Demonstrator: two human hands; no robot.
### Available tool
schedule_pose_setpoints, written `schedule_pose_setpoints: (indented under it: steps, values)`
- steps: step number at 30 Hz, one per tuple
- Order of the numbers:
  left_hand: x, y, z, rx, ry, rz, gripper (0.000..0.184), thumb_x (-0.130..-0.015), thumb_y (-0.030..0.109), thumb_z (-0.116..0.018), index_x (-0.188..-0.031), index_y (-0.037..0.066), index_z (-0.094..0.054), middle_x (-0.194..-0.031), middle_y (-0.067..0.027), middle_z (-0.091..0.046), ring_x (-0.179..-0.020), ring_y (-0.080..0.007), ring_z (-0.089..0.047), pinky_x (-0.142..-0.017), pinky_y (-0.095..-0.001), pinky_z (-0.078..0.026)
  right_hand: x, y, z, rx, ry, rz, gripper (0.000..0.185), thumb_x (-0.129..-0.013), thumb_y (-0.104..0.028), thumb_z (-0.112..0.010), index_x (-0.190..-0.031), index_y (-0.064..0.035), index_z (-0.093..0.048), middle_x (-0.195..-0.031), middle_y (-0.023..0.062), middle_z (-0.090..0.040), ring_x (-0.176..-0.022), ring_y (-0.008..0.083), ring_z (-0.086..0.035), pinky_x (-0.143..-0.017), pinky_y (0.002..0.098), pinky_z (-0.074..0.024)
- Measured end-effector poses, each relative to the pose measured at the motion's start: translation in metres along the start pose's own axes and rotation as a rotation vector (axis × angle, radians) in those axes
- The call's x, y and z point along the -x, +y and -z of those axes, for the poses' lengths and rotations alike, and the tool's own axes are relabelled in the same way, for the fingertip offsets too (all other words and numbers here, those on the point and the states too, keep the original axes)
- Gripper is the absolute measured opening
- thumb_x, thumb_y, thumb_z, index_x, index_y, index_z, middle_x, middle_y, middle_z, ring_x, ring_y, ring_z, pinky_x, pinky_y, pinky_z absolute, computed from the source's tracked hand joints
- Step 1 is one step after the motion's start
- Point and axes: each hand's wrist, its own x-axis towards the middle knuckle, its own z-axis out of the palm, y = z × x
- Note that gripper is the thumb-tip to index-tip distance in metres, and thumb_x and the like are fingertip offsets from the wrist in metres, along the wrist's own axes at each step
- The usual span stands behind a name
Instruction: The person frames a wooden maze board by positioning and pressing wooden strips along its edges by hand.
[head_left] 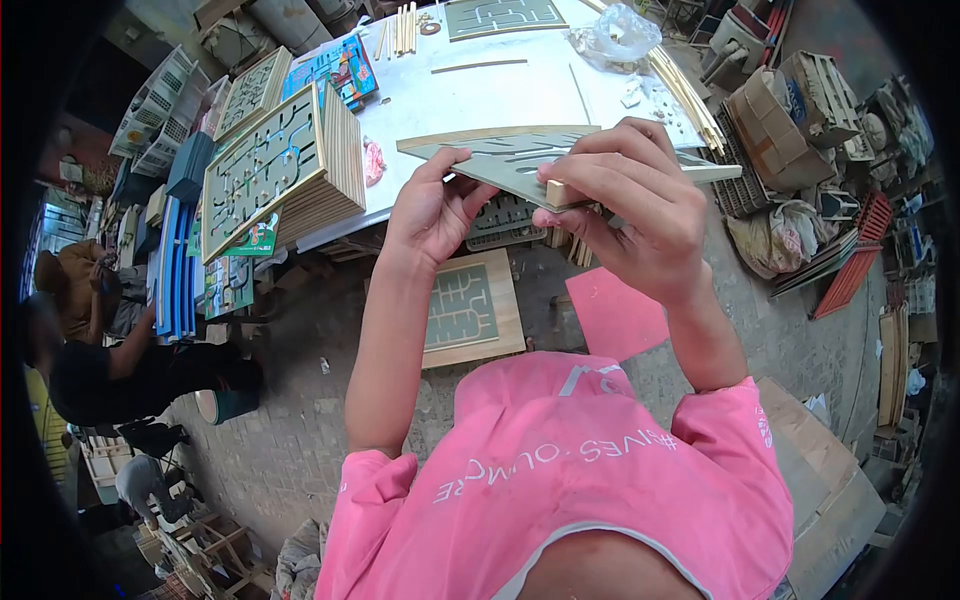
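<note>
A grey-green board [500, 172] with cut slots is held up at a tilt over the near edge of the white table. My left hand [440, 205] grips its left side, thumb on top and fingers below. Pinched round the board's right corner is my right hand [635, 205], its fingers by a small light wood block [562, 193] at the edge. Behind the board, a light wood strip [480, 135] runs along a slotted panel. Part of the board's right side is hidden by my right hand.
The white table [500, 95] bears a stack of framed maze boards [290, 170] at left, a plastic bag [615, 35] and wood strips [690, 95] at right. Below lies a framed board [475, 310] beside a pink sheet [618, 312]. Other people [110, 360] are at the left.
</note>
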Motion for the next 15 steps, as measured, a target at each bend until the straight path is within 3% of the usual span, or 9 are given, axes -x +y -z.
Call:
schedule_pose_setpoints:
  steps: [15]
  values:
    - [-0.004, 0.007, 0.007, 0.006, -0.006, -0.033, 0.028, -0.090, 0.010, -0.060, -0.105, -0.010, -0.047, -0.101, -0.0190, -0.057, -0.088, -0.0243, -0.065, -0.073, -0.0315, -0.064, -0.007, 0.002, -0.009, 0.002, 0.011, 0.106, 0.024, -0.069, -0.013, -0.079, -0.089, -0.0063, -0.067, -0.077, 0.0004, -0.066, -0.073, 0.0189, -0.061, -0.076, 0.0357, -0.0419]
